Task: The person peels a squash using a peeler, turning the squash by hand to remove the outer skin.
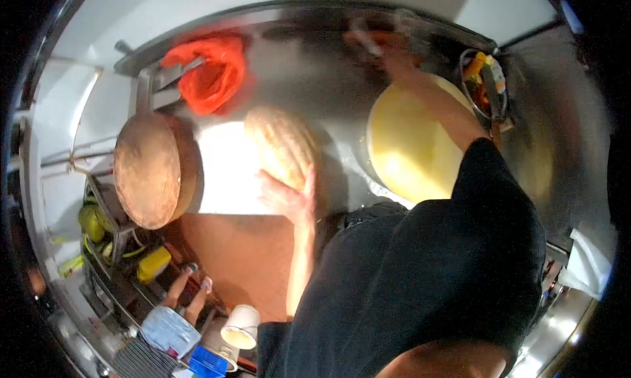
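Metal counter [296, 69], tan lump [279, 138], red bag [227, 82]

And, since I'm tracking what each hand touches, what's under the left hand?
The near end of a long, beige, dough-like mass; its farther part shows past the left hand. What the hand covers can't be seen, and the mass hides whatever lies beneath it.

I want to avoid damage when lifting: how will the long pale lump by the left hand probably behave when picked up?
The pale lump would probably sag, as its surface looks soft and uneven. It may be fairly heavy, since it looks bulky beside the left hand. It seems unlikely to roll freely, because its outline is oblong.
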Demonstrator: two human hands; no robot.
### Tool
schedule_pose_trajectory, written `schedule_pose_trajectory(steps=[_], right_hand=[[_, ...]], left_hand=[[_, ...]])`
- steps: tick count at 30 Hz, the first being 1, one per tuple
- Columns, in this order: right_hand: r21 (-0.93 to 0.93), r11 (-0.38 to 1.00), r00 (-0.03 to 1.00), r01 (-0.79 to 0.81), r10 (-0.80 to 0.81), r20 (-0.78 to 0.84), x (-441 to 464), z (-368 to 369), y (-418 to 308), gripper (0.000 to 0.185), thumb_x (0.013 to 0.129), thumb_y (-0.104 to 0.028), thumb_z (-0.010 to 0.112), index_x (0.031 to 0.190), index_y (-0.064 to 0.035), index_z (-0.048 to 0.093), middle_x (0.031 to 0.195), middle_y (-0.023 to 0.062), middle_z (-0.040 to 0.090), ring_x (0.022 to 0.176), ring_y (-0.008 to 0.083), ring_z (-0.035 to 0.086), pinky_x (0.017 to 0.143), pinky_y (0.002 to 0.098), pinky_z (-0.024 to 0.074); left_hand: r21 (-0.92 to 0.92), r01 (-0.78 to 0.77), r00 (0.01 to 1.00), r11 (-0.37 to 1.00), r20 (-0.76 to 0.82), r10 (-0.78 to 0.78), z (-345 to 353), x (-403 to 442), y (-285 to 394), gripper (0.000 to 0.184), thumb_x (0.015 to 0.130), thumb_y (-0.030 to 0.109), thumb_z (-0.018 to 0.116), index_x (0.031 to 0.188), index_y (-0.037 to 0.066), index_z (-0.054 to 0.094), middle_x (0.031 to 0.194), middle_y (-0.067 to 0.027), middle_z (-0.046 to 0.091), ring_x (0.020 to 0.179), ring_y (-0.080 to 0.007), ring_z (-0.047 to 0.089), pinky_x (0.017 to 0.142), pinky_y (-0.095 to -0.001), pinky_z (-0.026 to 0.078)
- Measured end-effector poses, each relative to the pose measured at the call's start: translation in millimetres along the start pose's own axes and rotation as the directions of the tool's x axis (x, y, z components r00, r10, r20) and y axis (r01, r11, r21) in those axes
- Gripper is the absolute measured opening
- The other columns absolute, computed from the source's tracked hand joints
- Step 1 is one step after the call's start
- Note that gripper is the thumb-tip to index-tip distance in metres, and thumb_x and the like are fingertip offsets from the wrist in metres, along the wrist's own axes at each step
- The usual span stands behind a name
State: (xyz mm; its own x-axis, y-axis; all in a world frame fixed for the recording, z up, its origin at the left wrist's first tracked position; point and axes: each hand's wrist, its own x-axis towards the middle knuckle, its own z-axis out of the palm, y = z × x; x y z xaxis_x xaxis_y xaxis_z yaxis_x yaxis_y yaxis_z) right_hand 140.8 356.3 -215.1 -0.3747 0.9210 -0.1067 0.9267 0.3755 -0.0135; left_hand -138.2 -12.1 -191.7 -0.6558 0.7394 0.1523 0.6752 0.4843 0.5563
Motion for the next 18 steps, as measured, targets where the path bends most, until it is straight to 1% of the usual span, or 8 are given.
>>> schedule_pose_trajectory(steps=[2, 4, 6, 9, 11, 13, 15, 18], right_hand=[[-0.224, 0.955, 0.957, 0.193, -0.234, -0.173, -26, 5, 44, 0.042, 0.103, -0.029, 0.061, 0.137, -0.0041, 0.060, 0.122, 0.0184, 0.068, 0.103, 0.0323, 0.070, 0.089, 0.0503, 0.0556], [-0.271, 0.947, 0.965, 0.174, -0.219, -0.145, -34, -15, 18, 0.043, 0.104, -0.030, 0.061, 0.136, -0.0020, 0.059, 0.115, 0.0184, 0.072, 0.096, 0.0330, 0.072, 0.085, 0.0496, 0.0570], [-0.166, 0.984, 0.992, -0.068, 0.085, 0.093, -72, -94, -50, 0.046, 0.105, -0.034, 0.061, 0.137, -0.0008, 0.058, 0.112, 0.0199, 0.072, 0.098, 0.0348, 0.071, 0.087, 0.0500, 0.0559], [0.137, 0.991, 0.970, 0.007, -0.040, 0.238, -75, -117, -89, 0.054, 0.106, -0.044, 0.057, 0.140, -0.0019, 0.056, 0.120, 0.0238, 0.069, 0.110, 0.0377, 0.068, 0.097, 0.0511, 0.0522], [0.474, 0.880, 0.921, 0.024, -0.203, 0.331, -63, -132, -128, 0.063, 0.106, -0.052, 0.051, 0.145, -0.0024, 0.052, 0.130, 0.0264, 0.064, 0.123, 0.0394, 0.063, 0.106, 0.0514, 0.0474], [0.575, 0.818, 0.920, 0.017, -0.238, 0.312, -39, -102, -155, 0.067, 0.107, -0.055, 0.046, 0.148, -0.0024, 0.048, 0.137, 0.0253, 0.061, 0.128, 0.0392, 0.060, 0.107, 0.0500, 0.0469], [0.699, 0.673, 0.919, 0.243, -0.390, 0.056, -9, -39, -176, 0.060, 0.109, -0.048, 0.044, 0.151, -0.0044, 0.044, 0.138, 0.0243, 0.061, 0.129, 0.0407, 0.058, 0.110, 0.0477, 0.0449], [0.724, 0.535, 0.797, 0.436, -0.603, -0.034, 32, -14, -211, 0.051, 0.110, -0.040, 0.044, 0.146, -0.0040, 0.051, 0.128, 0.0218, 0.067, 0.118, 0.0352, 0.064, 0.106, 0.0420, 0.0460]], left_hand=[[-0.045, -0.009, 1.000, 0.999, -0.001, 0.009, -4, 5, 4, 0.125, 0.078, 0.063, 0.081, 0.161, -0.003, 0.015, 0.162, -0.0326, 0.027, 0.150, -0.0491, 0.027, 0.116, -0.0760, 0.011], [-0.018, -0.089, 0.995, 0.996, -0.054, 0.088, 1, 6, -2, 0.124, 0.078, 0.062, 0.081, 0.162, -0.001, 0.015, 0.162, -0.0322, 0.027, 0.150, -0.0491, 0.029, 0.113, -0.0790, 0.013], [-0.019, -0.072, 0.997, 0.997, -0.039, 0.072, -8, 18, 7, 0.122, 0.078, 0.061, 0.081, 0.164, 0.003, 0.017, 0.161, -0.0327, 0.027, 0.148, -0.0495, 0.030, 0.111, -0.0807, 0.016], [0.007, -0.051, 0.999, 0.999, 0.007, 0.051, -13, 37, 16, 0.117, 0.078, 0.060, 0.081, 0.164, 0.009, 0.020, 0.161, -0.0333, 0.026, 0.148, -0.0502, 0.031, 0.111, -0.0800, 0.017], [-0.017, -0.068, 0.998, 0.998, 0.007, 0.068, -9, 43, 9, 0.116, 0.079, 0.060, 0.080, 0.164, 0.009, 0.021, 0.161, -0.0332, 0.025, 0.147, -0.0509, 0.031, 0.112, -0.0788, 0.018], [-0.019, -0.050, 0.998, 0.999, 0.033, 0.050, -11, 45, 10, 0.115, 0.079, 0.061, 0.080, 0.164, 0.009, 0.023, 0.161, -0.0331, 0.025, 0.147, -0.0520, 0.030, 0.113, -0.0765, 0.019], [0.005, -0.075, 0.997, 0.997, 0.024, 0.075, -9, 45, 10, 0.115, 0.078, 0.061, 0.080, 0.164, 0.008, 0.024, 0.162, -0.0327, 0.024, 0.147, -0.0517, 0.029, 0.113, -0.0761, 0.019], [0.030, -0.095, 0.995, 0.995, 0.019, 0.094, -9, 47, 12, 0.116, 0.078, 0.061, 0.082, 0.163, 0.006, 0.024, 0.161, -0.0330, 0.026, 0.148, -0.0511, 0.029, 0.114, -0.0747, 0.020]])
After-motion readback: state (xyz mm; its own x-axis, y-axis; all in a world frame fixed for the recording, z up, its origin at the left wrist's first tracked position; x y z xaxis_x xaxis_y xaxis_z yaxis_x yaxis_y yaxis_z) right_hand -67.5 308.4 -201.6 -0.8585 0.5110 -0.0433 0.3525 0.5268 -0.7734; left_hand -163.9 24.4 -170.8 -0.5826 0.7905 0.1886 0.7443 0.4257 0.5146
